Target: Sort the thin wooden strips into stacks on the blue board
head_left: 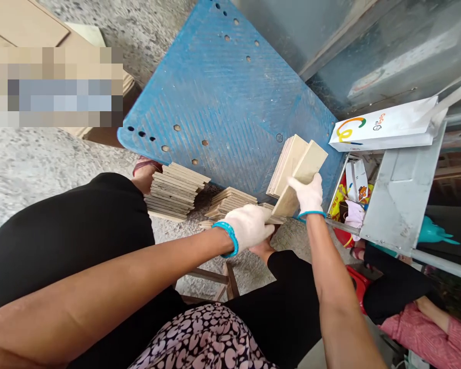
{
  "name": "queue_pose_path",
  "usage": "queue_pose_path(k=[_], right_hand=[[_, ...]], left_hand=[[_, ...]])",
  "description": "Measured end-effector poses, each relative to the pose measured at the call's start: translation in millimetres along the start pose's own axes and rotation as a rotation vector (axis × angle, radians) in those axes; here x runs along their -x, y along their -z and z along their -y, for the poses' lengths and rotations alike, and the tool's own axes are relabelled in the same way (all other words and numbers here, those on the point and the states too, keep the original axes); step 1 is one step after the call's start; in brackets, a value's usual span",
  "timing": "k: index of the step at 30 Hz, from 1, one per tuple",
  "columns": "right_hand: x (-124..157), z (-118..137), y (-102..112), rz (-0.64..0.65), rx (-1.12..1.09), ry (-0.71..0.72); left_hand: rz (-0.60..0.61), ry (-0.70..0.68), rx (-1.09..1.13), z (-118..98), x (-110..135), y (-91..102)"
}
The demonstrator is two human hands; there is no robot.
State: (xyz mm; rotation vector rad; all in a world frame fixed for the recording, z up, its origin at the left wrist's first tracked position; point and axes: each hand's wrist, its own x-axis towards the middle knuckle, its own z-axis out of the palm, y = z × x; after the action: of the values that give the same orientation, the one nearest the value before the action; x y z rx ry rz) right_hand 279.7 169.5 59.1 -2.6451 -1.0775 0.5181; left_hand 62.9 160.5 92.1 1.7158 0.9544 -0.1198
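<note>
My right hand, in a white glove with a blue cuff, is closed on a thin wooden board. The board slants along a stack of similar boards at the near right edge of the blue plastic platform. My left hand, gloved the same way, is by the lower end of that board, over more boards. Its fingers are curled, and what lies between them is hidden. Below the platform edge are a tall, uneven stack of boards and a lower stack, partly covered by my left hand.
On the right, a white paper bag lies on a grey metal stand with packets inside. Another person in a pink top sits at the lower right. Cardboard is at the upper left, and a wooden stool is below me.
</note>
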Motion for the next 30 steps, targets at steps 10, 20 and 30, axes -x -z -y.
queue_pose_path(k=[10, 20, 30], right_hand=[[-85.8, 11.9, -32.6, 0.025, 0.132, -0.151], [-101.4, 13.1, -47.9, 0.055, 0.141, -0.180], [-60.2, -12.0, -40.5, -0.155, 0.016, -0.032]], left_hand=[[0.187, 0.041, -0.269, 1.7, 20.2, 0.3], [0.190, 0.064, -0.263, 10.8, 22.1, -3.8], [0.231, 0.037, -0.316, 15.6, 17.3, -7.4]])
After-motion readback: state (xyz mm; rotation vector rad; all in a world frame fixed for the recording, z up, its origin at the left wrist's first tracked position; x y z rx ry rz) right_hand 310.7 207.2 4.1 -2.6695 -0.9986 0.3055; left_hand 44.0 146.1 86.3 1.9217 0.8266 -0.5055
